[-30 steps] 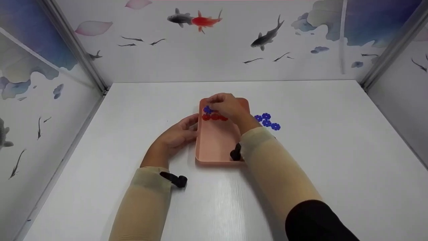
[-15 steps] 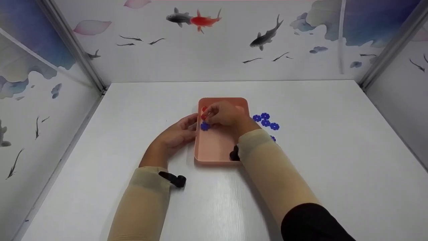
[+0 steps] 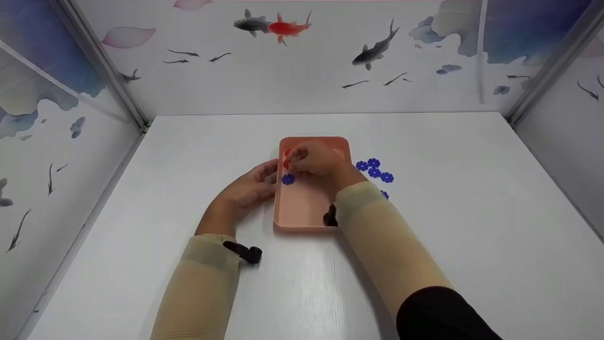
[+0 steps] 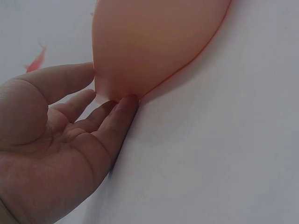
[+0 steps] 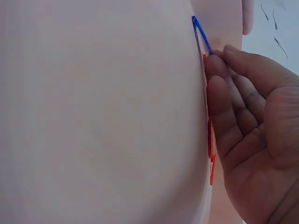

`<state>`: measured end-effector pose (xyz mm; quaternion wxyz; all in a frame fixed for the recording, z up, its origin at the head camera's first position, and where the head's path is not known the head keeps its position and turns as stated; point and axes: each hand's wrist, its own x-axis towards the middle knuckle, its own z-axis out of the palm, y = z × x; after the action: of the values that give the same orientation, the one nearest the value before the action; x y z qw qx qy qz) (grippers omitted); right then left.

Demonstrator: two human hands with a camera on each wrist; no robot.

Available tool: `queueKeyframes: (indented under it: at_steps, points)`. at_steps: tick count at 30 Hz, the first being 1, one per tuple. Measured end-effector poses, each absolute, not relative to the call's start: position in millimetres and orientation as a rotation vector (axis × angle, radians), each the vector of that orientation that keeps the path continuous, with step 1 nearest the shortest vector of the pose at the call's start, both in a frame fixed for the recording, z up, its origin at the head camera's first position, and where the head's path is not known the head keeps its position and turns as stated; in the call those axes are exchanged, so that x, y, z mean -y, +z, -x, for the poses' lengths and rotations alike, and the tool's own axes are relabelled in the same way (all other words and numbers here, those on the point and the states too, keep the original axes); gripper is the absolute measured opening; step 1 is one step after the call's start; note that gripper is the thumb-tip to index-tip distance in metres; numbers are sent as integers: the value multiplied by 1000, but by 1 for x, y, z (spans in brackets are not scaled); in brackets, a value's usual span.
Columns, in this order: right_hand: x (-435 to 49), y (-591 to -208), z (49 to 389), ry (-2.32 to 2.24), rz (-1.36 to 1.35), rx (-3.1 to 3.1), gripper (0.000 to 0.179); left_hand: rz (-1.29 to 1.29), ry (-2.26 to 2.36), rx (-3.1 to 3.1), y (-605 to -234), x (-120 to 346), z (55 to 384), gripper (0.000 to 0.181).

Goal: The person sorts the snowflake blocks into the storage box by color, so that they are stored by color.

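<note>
My right hand (image 3: 315, 158) is over the far left part of a pink tray (image 3: 302, 225). Its thumb and a finger pinch the edge of a blue flower-shaped disc (image 5: 202, 35), which tilts with its far edge down at the tray floor. From above, that blue disc (image 3: 288, 179) lies just nearer than the red flower-shaped discs (image 3: 287, 164); most of the red row is hidden under the hand. Outside the tray's left wall, my left hand (image 3: 252, 189) touches the wall with thumb and fingertips, palm free, as the left wrist view shows near the tray corner (image 4: 117, 88).
Several more blue flower-shaped discs (image 3: 374, 172) lie on the white table (image 3: 448, 212) right of the tray, one partly behind the right sleeve (image 3: 391, 245). White panels with painted fish (image 3: 373, 52) enclose the table at the back and both sides.
The right hand has brought the blue disc from over the red row toward the near side, lowering it to the tray's left edge. The left hand has stayed at the tray wall.
</note>
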<state>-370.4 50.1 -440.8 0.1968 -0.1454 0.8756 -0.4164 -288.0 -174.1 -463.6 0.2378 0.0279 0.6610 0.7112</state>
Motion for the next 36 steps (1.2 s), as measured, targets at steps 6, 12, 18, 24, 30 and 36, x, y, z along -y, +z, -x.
queueKeyframes:
  at_steps: [6,12,18,24,30,36]
  points:
    - [-48,-430,367,-1274,269,-2412,18,-80,1933,-1837,-464,174,289,85]
    - [-50,-416,366,-1398,319,-2379,24,-54,1933,-1848,-466,173,286,85]
    - [-61,-393,361,-1585,622,-2348,20,8,1939,-1846,-469,170,285,86]
    - [-89,-369,344,-1712,687,-2388,20,30,1960,-1839,-469,169,285,86]
    - [-135,-372,334,-1615,566,-2510,23,44,1956,-1849,-468,172,286,87]
    - [-184,-383,332,-1595,436,-2581,25,51,1950,-1856,-466,173,287,84]
